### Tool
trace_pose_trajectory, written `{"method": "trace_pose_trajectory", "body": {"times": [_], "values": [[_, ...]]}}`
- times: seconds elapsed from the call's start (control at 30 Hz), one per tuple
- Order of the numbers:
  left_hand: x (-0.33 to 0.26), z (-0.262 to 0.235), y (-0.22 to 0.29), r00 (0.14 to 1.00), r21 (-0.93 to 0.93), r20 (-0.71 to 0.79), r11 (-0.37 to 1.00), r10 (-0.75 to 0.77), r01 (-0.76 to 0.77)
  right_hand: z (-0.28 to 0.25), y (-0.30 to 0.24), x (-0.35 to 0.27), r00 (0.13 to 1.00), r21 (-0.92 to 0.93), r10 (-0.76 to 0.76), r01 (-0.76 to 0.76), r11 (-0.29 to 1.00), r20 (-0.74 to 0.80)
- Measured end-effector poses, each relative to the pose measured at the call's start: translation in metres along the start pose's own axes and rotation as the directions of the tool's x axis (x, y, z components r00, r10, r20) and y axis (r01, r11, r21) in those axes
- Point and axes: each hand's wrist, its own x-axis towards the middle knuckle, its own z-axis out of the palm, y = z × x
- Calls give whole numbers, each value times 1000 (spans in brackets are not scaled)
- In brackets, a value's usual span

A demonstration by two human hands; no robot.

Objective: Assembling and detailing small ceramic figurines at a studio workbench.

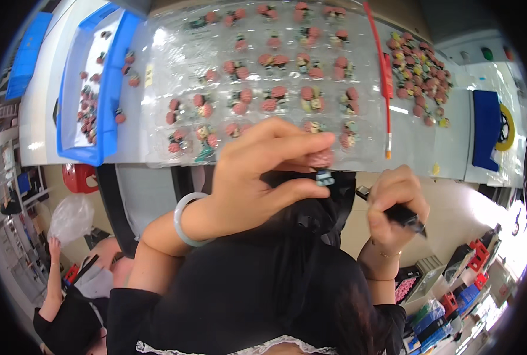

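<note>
By the near edge of the clear tray (pixel 183 54), the left hand (pixel 257 163) pinches a pink-topped figurine (pixel 321 160), long axis pointing trayward — while the right hand (pixel 397 198), off the tray's near right corner, curls closed around a black tool (pixel 401 215).

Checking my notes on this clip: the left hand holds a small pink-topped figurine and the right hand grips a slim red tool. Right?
Only the colour is wrong: the head view shows the right hand gripping a slim black tool. The left hand holds a small pink-topped figurine.
</note>
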Motion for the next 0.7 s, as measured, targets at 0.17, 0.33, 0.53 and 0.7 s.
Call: {"method": "trace_pose_trajectory", "body": {"times": [0.17, 0.33, 0.53, 0.7], "values": [[-6, -2, -7, 999, -33, -49, 999, -17, 16, -92, 20, -17, 905, 3, 144, -156, 988, -400], [-10, 5, -9, 998, -139, -24, 989, -53, 49, -170, 53, -55, 583, 39, 517, -639, 768, -626], [-2, 12, -14, 997, -119, 26, 990, -75, 78, -171, 76, -52, 544, -106, 539, -760, 641, -642], [-3, 3, -8, 998, -42, -21, 997, -58, 57, -179, 94, -31, 720, -508, 470, -694, 510, -511]]}}
